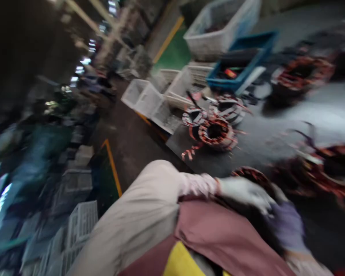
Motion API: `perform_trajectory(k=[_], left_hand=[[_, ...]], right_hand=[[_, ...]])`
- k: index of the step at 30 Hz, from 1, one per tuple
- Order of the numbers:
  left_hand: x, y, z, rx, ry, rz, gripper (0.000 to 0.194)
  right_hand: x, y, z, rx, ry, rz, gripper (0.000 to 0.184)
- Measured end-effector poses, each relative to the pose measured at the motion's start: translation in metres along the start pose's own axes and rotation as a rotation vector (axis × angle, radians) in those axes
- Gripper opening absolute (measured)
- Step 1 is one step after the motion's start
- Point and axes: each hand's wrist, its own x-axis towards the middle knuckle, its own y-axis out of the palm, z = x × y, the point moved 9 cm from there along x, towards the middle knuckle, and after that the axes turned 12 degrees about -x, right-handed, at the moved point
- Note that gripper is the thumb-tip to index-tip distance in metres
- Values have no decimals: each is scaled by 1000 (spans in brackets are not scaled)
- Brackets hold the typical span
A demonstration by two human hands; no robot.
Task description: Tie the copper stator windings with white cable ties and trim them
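Observation:
The whole view is tilted and smeared by motion. My left hand, in a white glove below a beige sleeve, lies on a dark round stator with copper windings at the near edge of the grey table. My right hand, in a purplish glove, sits just below it against the same stator. Blur hides the fingers of both hands, so their grip is unclear. A maroon apron covers my lap beneath them.
More copper-wound stators lie on the table: a cluster at its left end, one at the back, one at the right. A blue crate and a white crate stand behind. White baskets and yellow floor lines are to the left.

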Motion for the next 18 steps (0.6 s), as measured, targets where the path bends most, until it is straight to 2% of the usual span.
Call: perform_trajectory(k=[1,3,4,7,9,13,16,18], left_hand=[[4,1,1,6,28,-18,34],[24,-1,7,14,73,-69,32],[38,-7,17,64,19,-145,28],[77,1,30,231,17,-90,31],[88,7,31,281,57,-58,36],[87,15,36,256,68,-51,36],[89,20,43,194,-14,-46,41],[89,21,45,176,-52,-74,43]], right_hand=[[-3,-14,-3,63,117,-83,44],[1,-28,-2,168,250,-172,46],[8,-29,-3,214,306,-200,48],[19,-28,-21,302,539,-368,53],[20,-23,-22,335,620,-422,55],[42,2,3,512,596,-329,55],[72,14,20,395,570,-262,48],[81,11,26,280,556,-239,45]])
